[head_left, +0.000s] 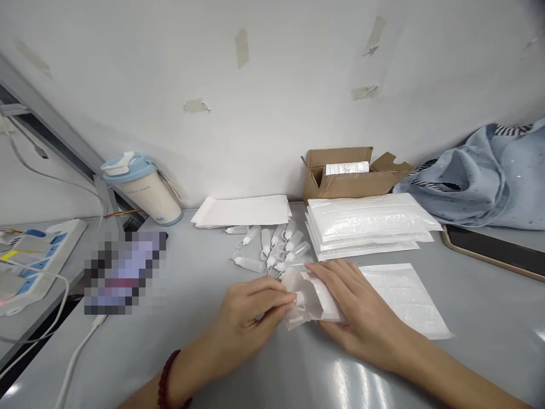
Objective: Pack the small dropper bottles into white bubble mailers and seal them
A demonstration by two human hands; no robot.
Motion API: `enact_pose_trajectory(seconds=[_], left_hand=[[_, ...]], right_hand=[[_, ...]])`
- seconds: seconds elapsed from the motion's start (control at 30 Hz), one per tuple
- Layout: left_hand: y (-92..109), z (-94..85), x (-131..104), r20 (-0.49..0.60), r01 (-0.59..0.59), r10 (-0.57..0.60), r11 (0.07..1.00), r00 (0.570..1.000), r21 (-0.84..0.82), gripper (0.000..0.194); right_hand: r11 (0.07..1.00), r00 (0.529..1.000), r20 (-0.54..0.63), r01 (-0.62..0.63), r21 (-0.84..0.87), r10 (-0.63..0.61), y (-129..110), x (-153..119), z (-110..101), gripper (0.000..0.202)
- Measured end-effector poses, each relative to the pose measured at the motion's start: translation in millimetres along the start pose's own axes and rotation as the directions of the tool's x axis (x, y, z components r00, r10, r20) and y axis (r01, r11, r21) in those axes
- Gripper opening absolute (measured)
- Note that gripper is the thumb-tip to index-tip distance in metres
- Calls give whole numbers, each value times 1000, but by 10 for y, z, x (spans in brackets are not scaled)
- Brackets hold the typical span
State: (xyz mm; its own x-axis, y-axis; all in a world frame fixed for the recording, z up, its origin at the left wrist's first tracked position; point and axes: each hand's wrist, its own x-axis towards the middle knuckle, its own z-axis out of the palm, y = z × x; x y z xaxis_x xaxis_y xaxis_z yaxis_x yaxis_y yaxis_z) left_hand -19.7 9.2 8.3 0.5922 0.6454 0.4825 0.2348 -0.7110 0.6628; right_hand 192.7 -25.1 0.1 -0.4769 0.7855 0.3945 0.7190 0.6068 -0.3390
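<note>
Evidently, over the grey tabletop (200,346), just in front of the stack of white padded envelopes (370,218), the right hand (361,312) curls partway closed around an open white envelope (330,298), mouth facing left. The left hand (251,309) pinches a small white piece (300,299) at that mouth. Best hold the opening wide and steady, so the piece clears its thin edges.

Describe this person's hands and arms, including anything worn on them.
The left hand is ungloved, with a dark red beaded bracelet at its wrist. The right hand is also ungloved, its wrist bare. No sleeves show on either side.
</note>
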Motion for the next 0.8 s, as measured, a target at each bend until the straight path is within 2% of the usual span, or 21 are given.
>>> enact_pose_trajectory(seconds=[0.07,0.13,0.27,0.4,0.53,0.6,0.7,0.8], left_hand=[[20,47,-12,-35,-104,106,993,994,50,19],[37,72,-15,-57,-136,138,990,989,38,18],[55,98,-12,-40,-36,33,995,999,-91,14],[88,99,6,76,74,-64,988,995,-135,13],[137,72,25,246,102,-72,988,967,-113,22],[134,77,18,276,111,-79,988,958,-103,25],[89,130,-21,221,112,-94,991,971,-70,26],[33,200,-79,136,54,-57,998,989,27,27]], right_hand=[[1000,1000,19,1,8,-1,-11,-8,19,55],[1000,999,38,12,20,-13,-26,-18,37,54],[999,998,61,16,43,-19,-55,-37,57,55],[998,998,67,7,66,-11,-63,-42,71,54],[996,996,86,-10,83,3,-60,-31,92,54],[996,996,84,-12,84,5,-62,-25,101,56],[996,996,82,14,83,-21,-77,-28,110,57],[996,993,102,43,74,-51,-101,-45,118,58]])
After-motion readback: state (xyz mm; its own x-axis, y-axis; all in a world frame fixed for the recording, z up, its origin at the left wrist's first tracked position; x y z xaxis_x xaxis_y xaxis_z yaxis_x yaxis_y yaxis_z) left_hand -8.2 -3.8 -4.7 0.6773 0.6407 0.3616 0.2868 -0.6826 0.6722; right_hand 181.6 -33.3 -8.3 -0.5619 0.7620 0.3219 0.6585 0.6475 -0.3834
